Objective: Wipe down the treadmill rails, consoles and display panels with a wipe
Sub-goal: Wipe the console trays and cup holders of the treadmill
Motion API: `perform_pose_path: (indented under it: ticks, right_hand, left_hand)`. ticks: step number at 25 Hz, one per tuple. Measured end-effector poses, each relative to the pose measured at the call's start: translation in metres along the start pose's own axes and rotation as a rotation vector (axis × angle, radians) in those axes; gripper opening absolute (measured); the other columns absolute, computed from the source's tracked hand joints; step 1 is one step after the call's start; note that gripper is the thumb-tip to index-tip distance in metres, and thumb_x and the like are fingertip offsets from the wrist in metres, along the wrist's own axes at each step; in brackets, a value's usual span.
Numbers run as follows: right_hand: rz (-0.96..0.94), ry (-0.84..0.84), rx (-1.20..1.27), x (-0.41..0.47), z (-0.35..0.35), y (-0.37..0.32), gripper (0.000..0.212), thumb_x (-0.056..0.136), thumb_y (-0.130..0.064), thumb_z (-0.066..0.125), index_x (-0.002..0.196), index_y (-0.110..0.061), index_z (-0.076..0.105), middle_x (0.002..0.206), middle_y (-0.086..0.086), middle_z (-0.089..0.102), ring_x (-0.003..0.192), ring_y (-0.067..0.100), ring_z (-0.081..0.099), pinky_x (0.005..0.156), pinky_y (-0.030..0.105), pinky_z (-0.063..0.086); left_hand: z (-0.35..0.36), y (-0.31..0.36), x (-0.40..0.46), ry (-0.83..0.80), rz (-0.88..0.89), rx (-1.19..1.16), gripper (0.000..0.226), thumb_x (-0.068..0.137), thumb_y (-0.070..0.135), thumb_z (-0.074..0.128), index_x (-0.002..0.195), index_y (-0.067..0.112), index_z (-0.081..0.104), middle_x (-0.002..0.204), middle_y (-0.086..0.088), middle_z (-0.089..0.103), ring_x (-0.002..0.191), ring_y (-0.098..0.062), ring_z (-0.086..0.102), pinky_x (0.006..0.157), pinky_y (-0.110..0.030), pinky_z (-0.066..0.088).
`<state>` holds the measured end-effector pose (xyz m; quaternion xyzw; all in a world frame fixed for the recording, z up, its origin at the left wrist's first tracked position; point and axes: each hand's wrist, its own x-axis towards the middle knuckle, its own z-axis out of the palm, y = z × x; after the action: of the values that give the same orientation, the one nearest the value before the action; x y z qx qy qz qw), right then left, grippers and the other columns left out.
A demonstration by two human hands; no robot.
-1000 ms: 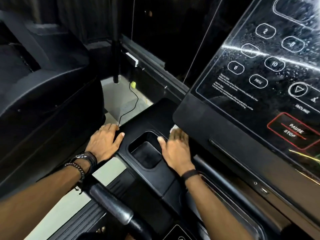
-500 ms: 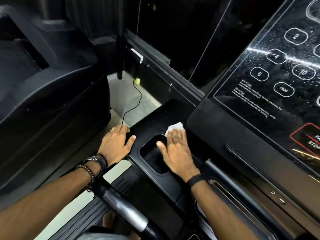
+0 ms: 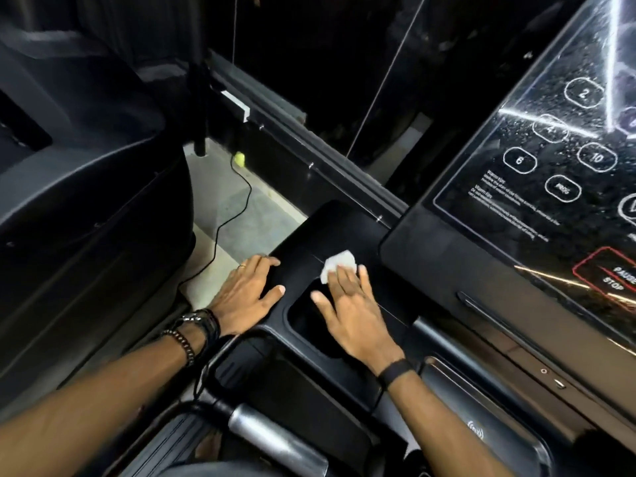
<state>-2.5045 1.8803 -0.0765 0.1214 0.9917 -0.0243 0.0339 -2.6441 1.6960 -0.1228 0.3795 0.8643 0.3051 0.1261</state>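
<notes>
Head view: the right hand (image 3: 356, 316) lies flat, palm down, on the black console (image 3: 337, 232) of the treadmill. Its fingers are straight and close together, pressing a small white wipe (image 3: 335, 265) against the console; the thumb sticks out to the left over the cup well (image 3: 306, 321). The wipe shows beyond the fingertips, crumpled, on the flat part of the console just past the well's far rim and near the lower left corner of the display (image 3: 550, 166). A black band (image 3: 395, 371) circles the right wrist.

The left hand (image 3: 246, 297) rests flat on the console's left edge, fingers straight and loosely spread, thumb pointing toward the well, holding nothing. A ring (image 3: 242, 266) sits on one finger, and dark bracelets (image 3: 196, 332) wrap the left wrist. The two hands lie near each other with the well between them.

The display tilts up at right, its glossy face speckled with droplets and streaked with glare; outlined buttons read 2, 6, 10 and PROG, and a red-framed PAUSE STOP button (image 3: 616, 277) sits lower down. A rail (image 3: 261, 432) with a grey metal sleeve crosses the bottom. Left of the console, a thin cable (image 3: 237, 208) runs over the pale floor (image 3: 247, 222) to a yellow-green plug (image 3: 240, 159).
</notes>
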Motion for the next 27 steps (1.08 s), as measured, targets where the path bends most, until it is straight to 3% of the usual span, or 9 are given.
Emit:
perform_pose_path:
  ticks: [5,7,10,12,15,18,22,24,27]
  right_hand:
    - [0.282,0.021,-0.057,0.029,-0.007,0.034,0.107,0.088,-0.074,-0.014,0.147,0.0,0.038,0.151,0.018,0.043,0.144,0.031,0.033,0.12,0.039,0.015]
    - [0.285,-0.008,-0.012,0.066,-0.001,0.022,0.102,0.088,-0.069,-0.006,0.151,0.002,0.033,0.157,0.023,0.033,0.149,0.034,0.022,0.123,0.038,0.001]
    - [0.02,-0.055,0.045,0.059,-0.003,0.0,0.1,0.093,-0.07,-0.007,0.156,-0.001,0.028,0.162,0.021,0.025,0.155,0.027,0.012,0.124,0.036,-0.013]
    - [-0.044,0.011,0.027,0.025,-0.006,0.012,0.091,0.099,-0.065,-0.004,0.153,-0.004,0.036,0.16,0.017,0.033,0.152,0.025,0.023,0.125,0.037,-0.001]
    - [0.209,0.005,0.114,0.039,-0.011,0.045,0.082,0.1,-0.061,0.008,0.154,-0.004,0.03,0.161,0.02,0.029,0.149,0.032,0.027,0.121,0.038,0.014]
    - [0.351,0.025,0.071,0.107,-0.008,0.041,0.093,0.093,-0.064,0.0,0.151,-0.001,0.033,0.16,0.024,0.028,0.15,0.037,0.018,0.124,0.046,0.001]
    - [0.061,0.013,-0.012,0.085,-0.001,0.012,0.092,0.095,-0.067,-0.004,0.154,-0.01,0.037,0.161,0.012,0.034,0.153,0.028,0.02,0.124,0.041,-0.011]
    - [0.076,0.077,0.021,0.054,-0.001,0.026,0.095,0.094,-0.07,-0.004,0.151,-0.01,0.043,0.158,0.011,0.039,0.151,0.027,0.024,0.122,0.03,-0.014]
    - [0.338,0.097,0.059,0.086,-0.001,0.053,0.097,0.093,-0.073,-0.003,0.134,-0.006,0.053,0.145,0.017,0.046,0.14,0.038,0.034,0.122,0.044,0.01]
  left_hand:
    - [0.003,-0.005,0.005,0.018,-0.002,-0.015,0.068,0.082,0.061,0.031,0.137,0.023,0.042,0.131,0.008,0.043,0.124,-0.017,0.041,0.104,-0.04,0.038]
    - [0.003,-0.005,0.007,0.028,-0.005,-0.007,0.066,0.08,0.06,0.034,0.134,0.024,0.044,0.125,0.008,0.043,0.119,-0.018,0.043,0.101,-0.04,0.04]
    - [0.001,-0.004,0.007,0.064,-0.012,-0.025,0.061,0.079,0.06,0.038,0.131,0.027,0.045,0.122,0.01,0.043,0.114,-0.016,0.044,0.098,-0.039,0.042]
    - [0.003,-0.006,0.008,0.067,-0.017,-0.042,0.06,0.08,0.06,0.038,0.131,0.028,0.046,0.122,0.011,0.043,0.113,-0.013,0.044,0.098,-0.037,0.042]
    - [0.004,-0.008,0.011,0.085,-0.021,-0.071,0.056,0.082,0.06,0.039,0.128,0.029,0.047,0.121,0.013,0.044,0.113,-0.012,0.044,0.097,-0.036,0.041]
    - [0.006,-0.01,0.012,0.092,-0.021,-0.069,0.054,0.083,0.06,0.041,0.126,0.029,0.048,0.12,0.012,0.045,0.113,-0.012,0.044,0.096,-0.036,0.041]
    - [0.005,-0.01,0.009,0.102,-0.031,-0.083,0.053,0.085,0.062,0.042,0.126,0.029,0.048,0.12,0.013,0.046,0.113,-0.011,0.045,0.097,-0.036,0.042]
    - [0.007,-0.011,0.007,0.109,-0.038,-0.104,0.052,0.086,0.062,0.043,0.126,0.029,0.048,0.121,0.013,0.046,0.113,-0.011,0.045,0.097,-0.036,0.043]
    - [0.007,-0.013,0.009,0.109,-0.039,-0.103,0.052,0.086,0.062,0.043,0.126,0.029,0.049,0.12,0.013,0.046,0.113,-0.011,0.045,0.098,-0.037,0.043]
